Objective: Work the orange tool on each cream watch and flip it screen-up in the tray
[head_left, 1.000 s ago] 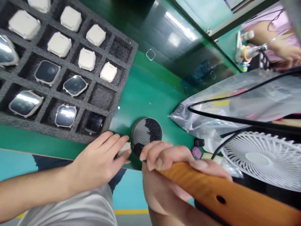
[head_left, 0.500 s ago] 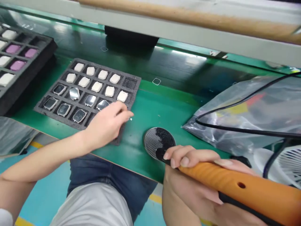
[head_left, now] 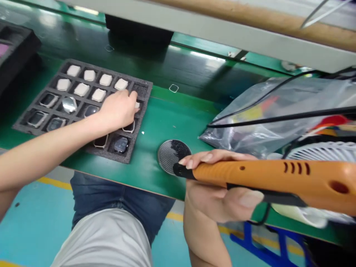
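My left hand [head_left: 121,109] reaches over a dark grey foam tray [head_left: 116,156]. Its fingers are pinched at a white watch-shaped piece [head_left: 137,105] in a right-hand pocket, which they partly hide. Other white pieces [head_left: 82,89] fill the back rows; dark-faced watch-like pieces [head_left: 37,118] lie in the front rows. At the front right corner sits a dark watch-like piece [head_left: 121,144]. My right hand [head_left: 219,189] is wrapped around an orange tool [head_left: 267,178] with vents and a black neck. By its tip is a round perforated disc [head_left: 168,157], partly black; whether they join I cannot tell.
A second, thicker foam tray [head_left: 20,44] stands at the far left. A clear plastic bag [head_left: 236,129] lies right, crossed by black cables [head_left: 292,113]. A white fan grille [head_left: 322,152] is behind the tool. A thin frame [head_left: 174,88] lies on the green bench [head_left: 161,115].
My left hand has moved from the tray's front right edge back to the white piece, uncovering the front corner pocket. The orange tool lies more level in the picture. The view has shifted right.
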`<state>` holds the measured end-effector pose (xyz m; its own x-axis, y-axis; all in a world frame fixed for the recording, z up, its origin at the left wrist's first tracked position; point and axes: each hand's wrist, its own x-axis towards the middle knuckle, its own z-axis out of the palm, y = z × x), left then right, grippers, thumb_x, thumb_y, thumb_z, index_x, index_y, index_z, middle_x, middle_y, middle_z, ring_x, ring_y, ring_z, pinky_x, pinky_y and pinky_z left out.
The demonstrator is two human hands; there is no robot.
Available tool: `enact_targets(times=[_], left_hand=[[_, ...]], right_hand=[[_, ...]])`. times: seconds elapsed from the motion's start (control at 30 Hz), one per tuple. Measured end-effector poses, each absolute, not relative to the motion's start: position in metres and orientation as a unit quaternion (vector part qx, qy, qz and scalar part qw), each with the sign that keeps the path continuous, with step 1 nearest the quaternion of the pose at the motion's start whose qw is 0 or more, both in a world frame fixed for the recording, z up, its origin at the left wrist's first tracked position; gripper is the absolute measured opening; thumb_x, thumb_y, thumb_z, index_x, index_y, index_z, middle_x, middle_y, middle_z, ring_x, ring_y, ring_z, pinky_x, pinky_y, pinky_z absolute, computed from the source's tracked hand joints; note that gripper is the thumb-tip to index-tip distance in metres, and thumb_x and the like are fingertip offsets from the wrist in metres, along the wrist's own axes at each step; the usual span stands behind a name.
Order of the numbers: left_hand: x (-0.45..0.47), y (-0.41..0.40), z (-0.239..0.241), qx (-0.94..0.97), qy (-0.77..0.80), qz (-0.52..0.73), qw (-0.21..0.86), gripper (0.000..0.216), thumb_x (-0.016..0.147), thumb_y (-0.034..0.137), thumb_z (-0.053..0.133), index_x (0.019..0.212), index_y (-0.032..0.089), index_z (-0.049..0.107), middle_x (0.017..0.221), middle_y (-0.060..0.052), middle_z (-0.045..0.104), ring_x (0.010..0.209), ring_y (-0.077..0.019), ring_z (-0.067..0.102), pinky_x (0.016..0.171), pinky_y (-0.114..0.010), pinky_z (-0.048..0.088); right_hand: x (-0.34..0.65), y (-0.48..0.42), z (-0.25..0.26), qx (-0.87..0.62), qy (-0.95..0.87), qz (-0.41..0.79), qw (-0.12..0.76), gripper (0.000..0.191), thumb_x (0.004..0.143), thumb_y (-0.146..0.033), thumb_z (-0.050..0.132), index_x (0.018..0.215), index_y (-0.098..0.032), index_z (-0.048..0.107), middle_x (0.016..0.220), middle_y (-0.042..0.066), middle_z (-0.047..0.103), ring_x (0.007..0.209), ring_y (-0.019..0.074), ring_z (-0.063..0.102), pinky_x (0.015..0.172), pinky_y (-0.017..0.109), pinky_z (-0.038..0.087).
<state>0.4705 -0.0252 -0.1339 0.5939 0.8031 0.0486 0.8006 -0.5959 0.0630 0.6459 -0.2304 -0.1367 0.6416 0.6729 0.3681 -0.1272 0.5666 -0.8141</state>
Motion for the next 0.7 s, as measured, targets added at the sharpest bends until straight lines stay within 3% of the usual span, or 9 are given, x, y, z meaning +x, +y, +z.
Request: enact_targets(times=[0.1,0.2,0.3,0.43,0.57,0.7], left_hand=[[0.482,-0.018,-0.131,0.893,0.449,0.006,0.022,0.04,0.099,0.027,0.07,0.13,0.004,0.062,0.117,-0.022,0.074,0.124,-0.0436,0.069,0.105,-0.056,0.056],[0.483,-0.007,-0.127,0.895,0.446,-0.007,0.031,0.044,0.101,0.035,0.07,0.13,0.004,0.06,0.112,-0.017,0.075,0.12,-0.0377,0.072,0.104,-0.053,0.058],[0.479,-0.002,-0.119,0.9,0.434,0.0,0.041,0.052,0.109,0.043,0.057,0.137,-0.002,0.055,0.117,-0.017,0.075,0.117,-0.0344,0.073,0.1,-0.053,0.059],[0.471,-0.034,-0.108,0.917,0.395,0.043,0.03,0.054,0.114,0.04,0.031,0.136,-0.003,0.056,0.115,-0.015,0.07,0.124,-0.042,0.069,0.1,-0.062,0.053],[0.463,-0.113,-0.115,0.961,0.251,0.113,0.036,0.016,0.103,0.027,0.059,0.112,0.017,0.069,0.101,-0.01,0.072,0.098,-0.0323,0.071,0.085,-0.05,0.058],[0.458,-0.174,-0.145,0.972,0.185,0.12,0.081,0.02,0.098,0.013,0.061,0.115,0.013,0.07,0.106,-0.013,0.074,0.092,-0.0292,0.069,0.081,-0.049,0.055]], right_hand=[[0.653,-0.228,-0.14,-0.419,-0.338,0.213,0.815,0.037,0.087,-0.057,0.073,0.112,-0.031,0.069,0.079,-0.005,0.069,0.051,0.0156,0.063,0.044,0.035,0.055],[0.656,-0.226,-0.144,-0.439,-0.334,0.197,0.811,0.037,0.091,-0.06,0.066,0.112,-0.03,0.063,0.074,-0.007,0.065,0.046,0.013,0.057,0.041,0.031,0.05],[0.655,-0.226,-0.148,-0.454,-0.328,0.194,0.805,0.04,0.091,-0.064,0.064,0.111,-0.029,0.058,0.073,-0.008,0.063,0.046,0.0123,0.057,0.042,0.029,0.05],[0.653,-0.227,-0.149,-0.463,-0.324,0.191,0.802,0.044,0.088,-0.067,0.066,0.108,-0.029,0.057,0.071,-0.009,0.063,0.046,0.012,0.056,0.043,0.029,0.05],[0.652,-0.227,-0.149,-0.472,-0.324,0.195,0.797,0.043,0.088,-0.068,0.066,0.107,-0.03,0.058,0.072,-0.008,0.063,0.047,0.0119,0.056,0.044,0.029,0.051],[0.653,-0.227,-0.151,-0.476,-0.329,0.209,0.788,0.039,0.089,-0.065,0.065,0.108,-0.031,0.061,0.074,-0.008,0.064,0.05,0.0123,0.057,0.046,0.03,0.052]])
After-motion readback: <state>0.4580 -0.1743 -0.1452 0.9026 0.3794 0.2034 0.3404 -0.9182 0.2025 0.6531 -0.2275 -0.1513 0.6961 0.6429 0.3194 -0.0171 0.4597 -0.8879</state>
